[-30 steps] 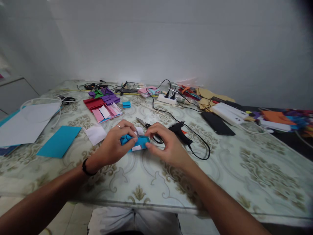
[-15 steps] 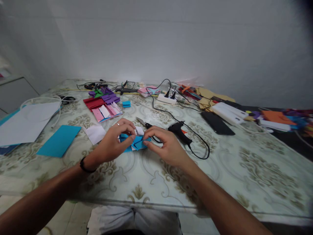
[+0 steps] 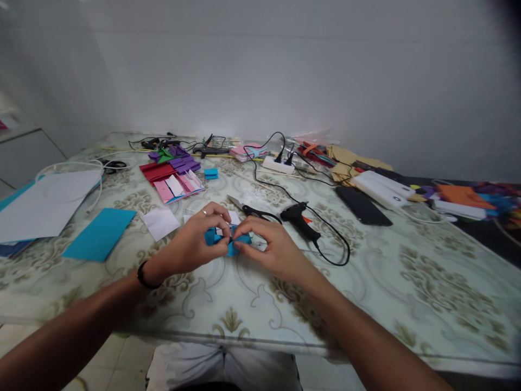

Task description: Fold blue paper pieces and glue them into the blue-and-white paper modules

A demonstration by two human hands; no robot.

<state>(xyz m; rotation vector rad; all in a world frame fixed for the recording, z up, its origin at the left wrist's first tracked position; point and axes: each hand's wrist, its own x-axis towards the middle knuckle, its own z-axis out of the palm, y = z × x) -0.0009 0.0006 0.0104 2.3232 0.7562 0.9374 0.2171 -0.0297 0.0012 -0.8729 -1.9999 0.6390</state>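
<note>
Between my hands, low over the table, is a piece of folded blue paper [image 3: 233, 250] with some white showing in its folds. My left hand [image 3: 199, 239] pinches its left part between thumb and fingers. On the other side, my right hand [image 3: 271, 241] grips the right part the same way; the fingers cover much of the paper. Just beyond them lie scissors [image 3: 254, 210] with black handles. White paper [image 3: 234, 218] shows behind the fingertips. To the left rest a square of white paper [image 3: 160, 222] and a flat blue sheet [image 3: 100, 233].
A black glue gun [image 3: 301, 221] with its cord lies right of my hands. Farther back are a white power strip [image 3: 278, 164], a black phone [image 3: 362, 205], folded pink paper [image 3: 179, 186] and a small blue folded piece [image 3: 211, 173]. White sheets [image 3: 49, 203] lie far left.
My hands have drawn closer together on the blue paper, and its folds have changed shape. More of the scissors' handles now shows.
</note>
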